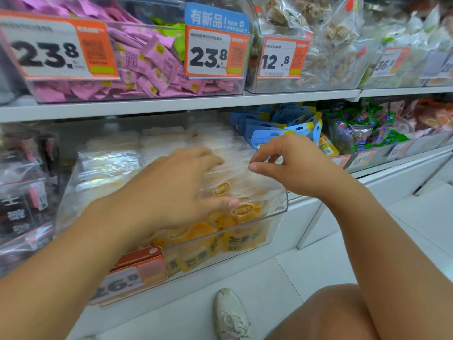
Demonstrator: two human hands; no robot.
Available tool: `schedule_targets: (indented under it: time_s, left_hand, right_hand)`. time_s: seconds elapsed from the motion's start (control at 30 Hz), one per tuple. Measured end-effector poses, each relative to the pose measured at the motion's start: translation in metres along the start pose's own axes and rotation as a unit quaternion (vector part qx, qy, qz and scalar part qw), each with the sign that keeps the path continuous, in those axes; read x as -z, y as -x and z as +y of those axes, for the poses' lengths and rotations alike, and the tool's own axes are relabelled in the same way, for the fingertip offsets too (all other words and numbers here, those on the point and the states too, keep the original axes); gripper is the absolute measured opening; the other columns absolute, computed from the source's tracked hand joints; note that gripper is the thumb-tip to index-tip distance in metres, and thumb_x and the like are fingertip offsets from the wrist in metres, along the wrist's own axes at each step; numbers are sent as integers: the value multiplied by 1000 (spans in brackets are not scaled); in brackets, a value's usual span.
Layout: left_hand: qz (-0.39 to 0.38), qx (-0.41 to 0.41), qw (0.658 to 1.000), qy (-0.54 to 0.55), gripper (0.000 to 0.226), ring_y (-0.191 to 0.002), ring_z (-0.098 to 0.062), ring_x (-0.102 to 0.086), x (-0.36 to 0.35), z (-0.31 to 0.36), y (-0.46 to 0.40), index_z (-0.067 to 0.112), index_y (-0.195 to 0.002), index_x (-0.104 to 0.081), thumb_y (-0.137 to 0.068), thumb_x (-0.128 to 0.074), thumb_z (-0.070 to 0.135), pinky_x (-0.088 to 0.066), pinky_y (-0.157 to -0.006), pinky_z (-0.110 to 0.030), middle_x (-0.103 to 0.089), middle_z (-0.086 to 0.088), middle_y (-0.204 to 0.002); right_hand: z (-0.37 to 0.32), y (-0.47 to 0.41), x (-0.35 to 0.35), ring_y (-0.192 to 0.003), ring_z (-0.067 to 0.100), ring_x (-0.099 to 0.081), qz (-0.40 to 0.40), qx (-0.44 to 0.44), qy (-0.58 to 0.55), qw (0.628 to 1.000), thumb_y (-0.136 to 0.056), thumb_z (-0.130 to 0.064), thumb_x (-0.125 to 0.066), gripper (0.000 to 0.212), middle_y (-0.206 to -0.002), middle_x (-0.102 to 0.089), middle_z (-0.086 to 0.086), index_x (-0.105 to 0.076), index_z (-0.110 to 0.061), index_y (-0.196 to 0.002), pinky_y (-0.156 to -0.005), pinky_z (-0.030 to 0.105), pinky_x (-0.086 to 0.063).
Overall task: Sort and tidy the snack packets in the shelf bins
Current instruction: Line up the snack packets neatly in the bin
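Observation:
A clear plastic bin (279,212) on the lower shelf holds several transparent packets of yellow dried fruit (242,209), standing in rows. My left hand (176,190) lies across the packet tops with fingers spread and fairly straight, thumb down at the front packet. My right hand (289,163) hovers at the bin's right rear corner, thumb and curled fingers close together at the packets' top edge; whether it pinches a packet is unclear through the blur.
Blue packets (282,126) and green-purple packets (367,131) fill the bins to the right. Dark packets (22,192) sit at left. Above are bins of pink sweets (147,62) with price tags. A shoe (230,312) and knee show on the white floor below.

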State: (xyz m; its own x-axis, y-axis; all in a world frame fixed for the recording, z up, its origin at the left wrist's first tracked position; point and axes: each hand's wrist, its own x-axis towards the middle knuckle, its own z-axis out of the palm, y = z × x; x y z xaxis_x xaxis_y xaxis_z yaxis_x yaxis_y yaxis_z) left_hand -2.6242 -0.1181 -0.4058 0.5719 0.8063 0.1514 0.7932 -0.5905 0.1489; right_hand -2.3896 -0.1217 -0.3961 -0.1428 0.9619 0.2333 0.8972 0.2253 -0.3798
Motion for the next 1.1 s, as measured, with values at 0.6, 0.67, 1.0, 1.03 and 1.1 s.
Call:
schedule_targets:
  time_s: [0.6,0.67,1.0,1.03,1.1]
  left_hand:
    - [210,262,941,39,46,-111,-5,-58,50,-201,210,21,-126,-65,-85,-76,39,-45,-95,-24,-66,8,-121]
    - [150,298,942,32,66,-126,-15,-52,48,-219,232,21,-139,-55,-82,-76,47,-40,-104,-29,-58,3,-137]
    - [65,464,883,-31,55,-115,-32,-53,43,-274,273,13,-123,-52,-82,-77,43,-46,-90,-38,-53,-12,-124]
    - [73,465,881,-35,57,-117,-33,-51,41,-277,271,15,-121,-51,-79,-79,41,-47,-91,-39,-51,-12,-126]
    - [94,469,878,-39,77,-131,-37,-38,42,-284,268,20,-134,-45,-72,-84,43,-44,-101,-45,-40,-15,-141]
  right_hand:
    - [-256,-31,-126,-133,10,-43,-54,241,-58,967,-81,-47,-75,76,-148,-44,-8,-43,-26,-146,-112,24,-32]
    - [-276,-37,-133,-137,14,-39,-69,241,-47,967,-79,-44,-79,83,-151,-38,-7,-38,-25,-149,-114,30,-33]
    - [-394,-39,-184,-107,28,-59,-77,260,76,960,-94,-32,-59,22,-112,-61,5,-55,-15,-107,-74,30,-35]
    - [-404,-43,-189,-105,29,-59,-83,253,80,960,-93,-32,-60,21,-110,-60,5,-54,-16,-105,-73,31,-33]
    - [-424,-57,-202,-106,31,-57,-132,229,83,961,-88,-34,-65,30,-112,-59,7,-52,-16,-108,-72,34,-37]
